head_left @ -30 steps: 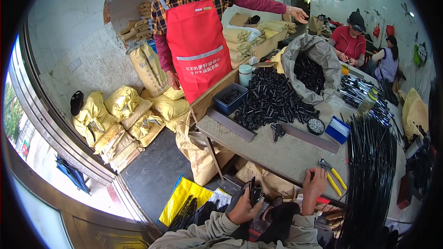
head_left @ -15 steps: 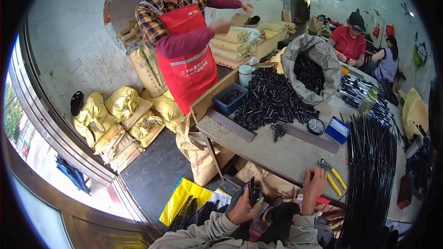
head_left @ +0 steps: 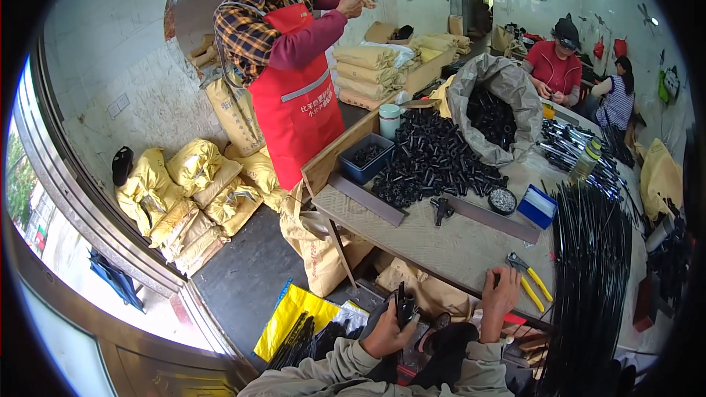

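My left hand is closed round several short black pieces standing up from the fist, low in front of the table's near edge. Their exact kind is hard to make out. My right hand rests at the table edge, its fingers loosely curled with a gap to the thumb and nothing visible in them. Close to its right lie pliers with yellow handles. Farther in, a single black fitting lies by a flat grey-brown bar.
Black tubular parts are heaped on the table, beside a blue bin and a grey sack. Long black rods cover the right side. A person in a red apron stands across; two others sit at the far right.
The person in the red apron has lowered the outstretched arm and brought both hands together. My own hands have stayed in place.
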`<act>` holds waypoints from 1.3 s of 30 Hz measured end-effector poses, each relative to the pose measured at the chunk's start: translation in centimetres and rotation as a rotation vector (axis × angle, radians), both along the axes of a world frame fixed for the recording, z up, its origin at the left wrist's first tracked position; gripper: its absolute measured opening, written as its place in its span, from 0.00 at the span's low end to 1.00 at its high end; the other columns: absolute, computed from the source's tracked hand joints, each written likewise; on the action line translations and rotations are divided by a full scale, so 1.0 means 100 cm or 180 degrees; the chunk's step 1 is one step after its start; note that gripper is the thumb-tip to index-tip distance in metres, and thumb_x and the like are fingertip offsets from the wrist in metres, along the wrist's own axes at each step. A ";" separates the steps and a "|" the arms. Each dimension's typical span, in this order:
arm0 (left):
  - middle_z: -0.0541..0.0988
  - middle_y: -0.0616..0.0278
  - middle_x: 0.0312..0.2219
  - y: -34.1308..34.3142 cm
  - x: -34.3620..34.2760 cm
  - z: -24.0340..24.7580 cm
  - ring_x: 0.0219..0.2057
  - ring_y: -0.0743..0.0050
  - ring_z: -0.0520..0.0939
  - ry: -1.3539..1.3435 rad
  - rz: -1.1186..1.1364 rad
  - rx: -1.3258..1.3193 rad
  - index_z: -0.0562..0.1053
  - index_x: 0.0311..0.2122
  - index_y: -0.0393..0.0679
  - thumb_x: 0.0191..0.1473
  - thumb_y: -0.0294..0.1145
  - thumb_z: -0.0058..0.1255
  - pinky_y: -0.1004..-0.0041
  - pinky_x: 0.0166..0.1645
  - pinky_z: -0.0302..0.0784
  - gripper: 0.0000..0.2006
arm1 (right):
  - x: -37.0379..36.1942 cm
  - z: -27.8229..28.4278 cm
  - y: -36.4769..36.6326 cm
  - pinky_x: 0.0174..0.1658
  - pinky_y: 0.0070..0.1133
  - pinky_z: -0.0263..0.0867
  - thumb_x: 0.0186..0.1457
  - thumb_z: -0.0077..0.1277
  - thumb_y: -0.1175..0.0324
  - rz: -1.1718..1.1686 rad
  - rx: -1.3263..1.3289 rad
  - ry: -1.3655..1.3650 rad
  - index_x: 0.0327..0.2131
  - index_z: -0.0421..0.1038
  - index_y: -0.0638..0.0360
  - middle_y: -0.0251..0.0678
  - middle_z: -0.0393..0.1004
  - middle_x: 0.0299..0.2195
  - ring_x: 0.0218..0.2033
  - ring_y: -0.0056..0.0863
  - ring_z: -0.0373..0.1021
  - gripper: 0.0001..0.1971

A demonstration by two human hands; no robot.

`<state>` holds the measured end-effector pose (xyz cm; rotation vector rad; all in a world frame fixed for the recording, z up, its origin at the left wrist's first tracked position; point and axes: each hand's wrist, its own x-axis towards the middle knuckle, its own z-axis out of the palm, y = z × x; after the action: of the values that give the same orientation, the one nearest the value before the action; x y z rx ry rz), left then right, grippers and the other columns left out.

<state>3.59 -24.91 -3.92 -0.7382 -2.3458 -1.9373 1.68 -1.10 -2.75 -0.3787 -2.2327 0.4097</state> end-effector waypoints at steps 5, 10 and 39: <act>0.71 0.56 0.27 0.000 -0.001 0.001 0.28 0.72 0.72 -0.0092 -0.0033 0.0007 0.54 0.50 0.35 0.47 0.26 0.50 0.72 0.33 0.69 0.26 | -0.001 0.000 0.000 0.33 0.29 0.59 0.42 0.53 0.72 -0.0015 -0.0032 -0.0034 0.25 0.63 0.58 0.37 0.64 0.25 0.31 0.38 0.62 0.08; 0.70 0.56 0.27 0.000 -0.001 -0.001 0.28 0.73 0.71 -0.0102 -0.0051 0.0048 0.54 0.51 0.35 0.47 0.26 0.50 0.73 0.33 0.69 0.26 | -0.001 0.000 0.001 0.33 0.29 0.59 0.42 0.53 0.72 -0.0030 -0.0005 -0.0026 0.25 0.64 0.58 0.37 0.64 0.25 0.31 0.38 0.62 0.08; 0.68 0.67 0.20 -0.012 -0.007 0.016 0.23 0.83 0.69 -0.0049 -0.0322 0.0117 0.65 0.30 0.39 0.48 0.20 0.48 0.80 0.28 0.64 0.05 | 0.023 0.001 0.056 0.37 0.31 0.58 0.39 0.57 0.66 -0.0935 0.0360 -0.0228 0.27 0.64 0.56 0.36 0.66 0.29 0.35 0.37 0.63 0.12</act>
<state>2.91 -26.10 -2.33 -0.8586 -2.3177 -2.0264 3.96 4.50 -2.63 -0.6584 -2.2129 0.1152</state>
